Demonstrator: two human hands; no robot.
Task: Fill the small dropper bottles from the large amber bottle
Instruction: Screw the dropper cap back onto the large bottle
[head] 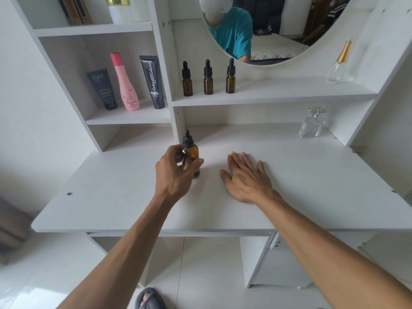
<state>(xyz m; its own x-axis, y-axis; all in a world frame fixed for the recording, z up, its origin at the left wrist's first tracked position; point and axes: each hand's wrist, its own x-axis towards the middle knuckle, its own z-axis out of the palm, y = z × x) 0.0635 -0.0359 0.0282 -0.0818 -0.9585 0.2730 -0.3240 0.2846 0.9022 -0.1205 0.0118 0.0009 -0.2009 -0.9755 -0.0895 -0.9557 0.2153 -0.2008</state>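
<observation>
Amber bottle (191, 152) in left grip (176, 170); right hand (245, 175) flat; "Kahf" tube (102, 89) behind.

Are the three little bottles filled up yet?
Nothing looks done yet. The three small dropper bottles stand capped on the shelf. The left hand grips the large amber bottle, cap on; the right hand rests flat on the desk. All filling remains.
</observation>
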